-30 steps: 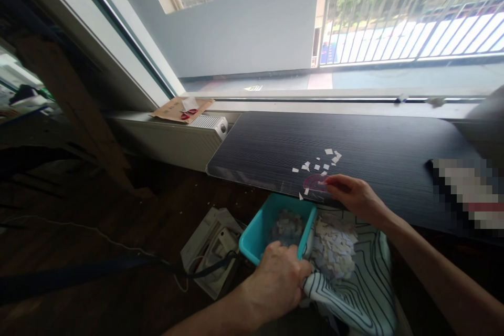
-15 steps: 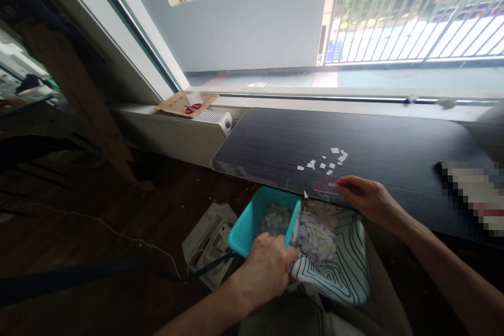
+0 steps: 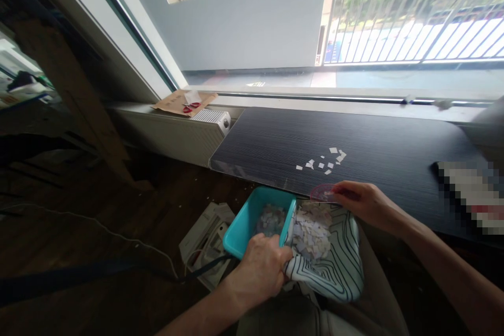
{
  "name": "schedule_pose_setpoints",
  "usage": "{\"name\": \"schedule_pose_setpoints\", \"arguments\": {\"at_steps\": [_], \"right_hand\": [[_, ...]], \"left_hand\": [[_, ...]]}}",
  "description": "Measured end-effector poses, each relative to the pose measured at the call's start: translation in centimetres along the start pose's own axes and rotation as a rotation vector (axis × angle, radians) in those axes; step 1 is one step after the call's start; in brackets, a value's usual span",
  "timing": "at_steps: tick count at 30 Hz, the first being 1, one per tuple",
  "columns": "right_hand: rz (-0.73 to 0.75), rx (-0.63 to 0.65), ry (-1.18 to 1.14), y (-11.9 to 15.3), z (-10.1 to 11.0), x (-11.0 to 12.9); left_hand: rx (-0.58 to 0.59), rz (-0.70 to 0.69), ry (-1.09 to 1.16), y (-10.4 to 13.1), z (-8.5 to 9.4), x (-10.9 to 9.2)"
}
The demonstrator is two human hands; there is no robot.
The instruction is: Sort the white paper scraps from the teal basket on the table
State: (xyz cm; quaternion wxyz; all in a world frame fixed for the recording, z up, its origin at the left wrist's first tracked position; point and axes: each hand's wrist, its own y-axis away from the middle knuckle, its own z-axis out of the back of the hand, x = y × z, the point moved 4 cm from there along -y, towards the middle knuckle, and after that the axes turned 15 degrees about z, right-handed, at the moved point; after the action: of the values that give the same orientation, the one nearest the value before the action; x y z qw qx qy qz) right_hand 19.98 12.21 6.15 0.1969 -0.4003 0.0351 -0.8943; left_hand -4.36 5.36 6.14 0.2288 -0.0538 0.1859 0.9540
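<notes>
My left hand (image 3: 264, 262) is closed on the near rim of a turquoise plastic bin (image 3: 241, 224) and the edge of a white pouch with black lines (image 3: 342, 269), holding the two side by side. Small pale pieces lie in the bin, and many paper scraps (image 3: 313, 233) fill the pouch. Pinched in my right hand (image 3: 360, 199) is a pink see-through protractor (image 3: 321, 192), at the table's front edge just above the pouch opening. Several white paper bits (image 3: 321, 165) are scattered on the dark table (image 3: 268, 139) beyond it.
A blurred-out item (image 3: 470, 194) lies at the table's right. Red-handled scissors (image 3: 191, 107) rest on a brown envelope (image 3: 167, 103) beside the radiator (image 3: 177, 136). White equipment (image 3: 205, 241) and a pale cable (image 3: 129, 230) are on the floor.
My right hand has drawn the protractor slightly toward me, over the table's edge. A paper bit that was at the edge above the pouch no longer shows there.
</notes>
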Motion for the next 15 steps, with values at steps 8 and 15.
{"name": "schedule_pose_setpoints", "arguments": {"at_steps": [8, 15], "right_hand": [[-0.098, -0.293, -0.038, -2.9, 1.6, -2.0], [-0.092, -0.192, 0.077, -4.3, 1.3, -3.0]], "left_hand": [[-0.004, 0.003, 0.004, -0.1, 0.2, 0.2], [-0.001, 0.046, 0.008, 0.3, -0.4, 0.6]]}}
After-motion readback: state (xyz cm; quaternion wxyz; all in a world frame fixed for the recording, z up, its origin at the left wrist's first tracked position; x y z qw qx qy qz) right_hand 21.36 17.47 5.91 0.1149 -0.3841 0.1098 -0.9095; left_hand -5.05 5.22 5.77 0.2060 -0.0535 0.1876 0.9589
